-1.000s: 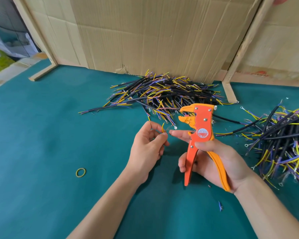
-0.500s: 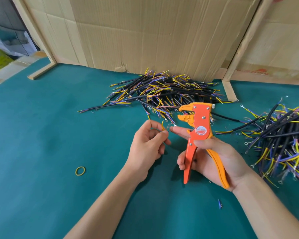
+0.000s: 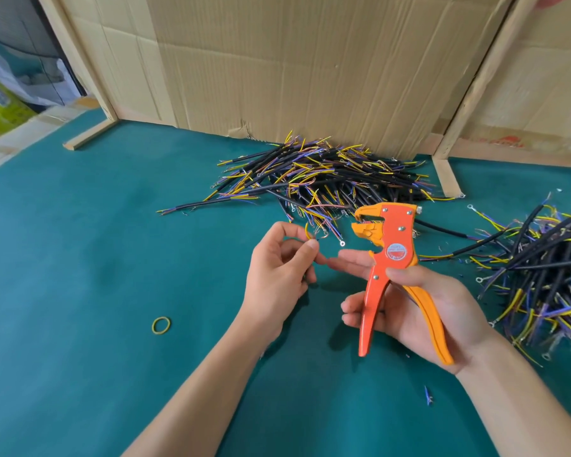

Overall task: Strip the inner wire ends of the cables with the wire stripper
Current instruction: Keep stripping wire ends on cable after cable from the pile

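My right hand [image 3: 422,308] grips the orange wire stripper [image 3: 389,258] by its handles, jaws up and pointing left, with the forefinger stretched out to the left. My left hand [image 3: 277,268] pinches a short cable between thumb and forefinger; its yellow wire end [image 3: 308,230] and ring terminals stick up above the fingertips, just left of the jaws. The cable's black body is mostly hidden in the palm. The stripper's jaws hold nothing.
A pile of black cables [image 3: 323,179] with yellow and purple wires lies against the cardboard wall [image 3: 310,67]. A second pile [image 3: 548,268] lies at the right. A yellow rubber band [image 3: 161,325] and a blue scrap [image 3: 428,395] rest on the green mat [image 3: 96,258].
My two hands have drawn slightly apart; the left hand with the cable has shifted a little left. The stripper stays upright in my right hand.
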